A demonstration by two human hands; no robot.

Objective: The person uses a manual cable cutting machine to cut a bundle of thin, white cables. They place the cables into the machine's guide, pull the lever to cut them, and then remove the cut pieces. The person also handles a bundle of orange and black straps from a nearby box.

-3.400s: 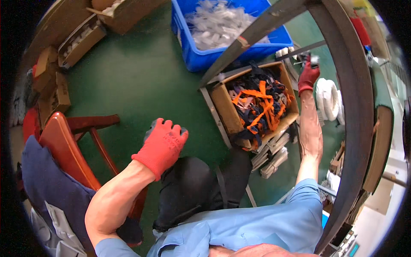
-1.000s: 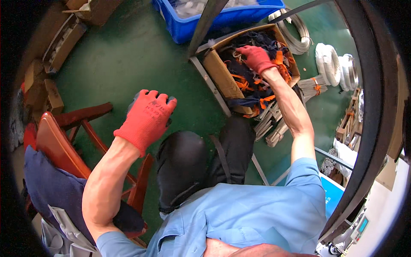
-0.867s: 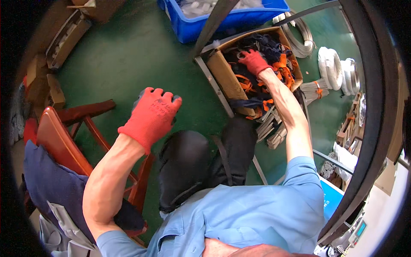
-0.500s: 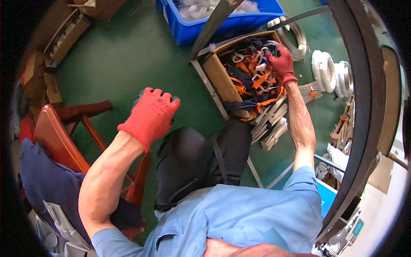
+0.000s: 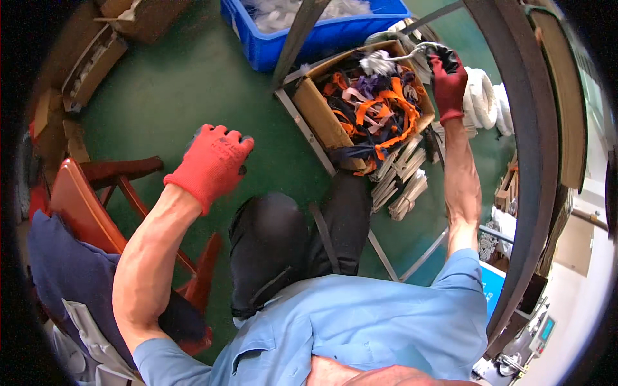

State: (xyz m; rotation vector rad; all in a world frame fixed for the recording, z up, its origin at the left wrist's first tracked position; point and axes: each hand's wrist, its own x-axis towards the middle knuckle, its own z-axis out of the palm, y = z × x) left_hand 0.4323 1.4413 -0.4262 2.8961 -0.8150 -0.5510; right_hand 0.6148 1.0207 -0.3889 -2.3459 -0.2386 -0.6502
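My right hand [image 5: 449, 83], in a red glove with dark fingertips, is closed on one end of a white cord [image 5: 411, 55]. The cord's other end is a bunched white tuft [image 5: 377, 63] hanging over the far side of a cardboard box [image 5: 319, 116]. Inside the box lies a tangle of orange, dark blue and pale strips [image 5: 380, 106]. Over the floor to the left, my left hand [image 5: 214, 159], gloved alike, has its fingers curled. Its palm faces away, so whatever it might hold is hidden. It touches nothing visible.
A blue bin [image 5: 264, 48] of white material stands beyond the box. Bundles of pale sticks [image 5: 407, 196] and white coils [image 5: 479, 100] lie right of it. A dark metal frame [image 5: 537, 161] rises at the right. At the left stands a red-brown chair [image 5: 90, 206].
My right hand has come up out of the box and moved right, drawing out the white cord with its tuft. My left hand has shifted slightly left, still curled.
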